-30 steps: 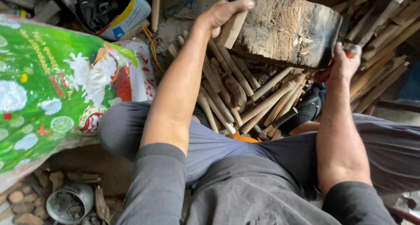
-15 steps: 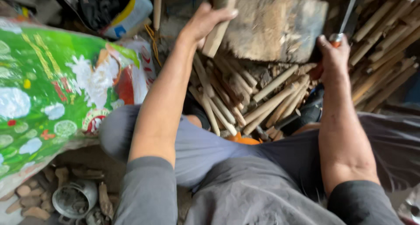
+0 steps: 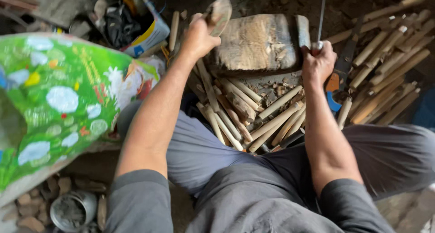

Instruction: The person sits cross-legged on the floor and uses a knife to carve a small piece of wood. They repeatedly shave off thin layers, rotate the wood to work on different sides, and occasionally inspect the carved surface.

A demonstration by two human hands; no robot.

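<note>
Basically, left hand (image 3: 197, 36) clamps a stick (image 3: 218, 14) upright at the block's (image 3: 258, 43) left edge for support, while right hand (image 3: 318, 61) grips a blade (image 3: 321, 13) handle, raised beside it.

Dirt floor (image 3: 281, 0) carries a wooden block (image 3: 256, 43), heaped sticks (image 3: 253, 113), green sack (image 3: 54, 101)

One head-worn camera looks steeply down, close over the lap, forearms and wooden block (image 3: 258, 43) at frame top.
</note>
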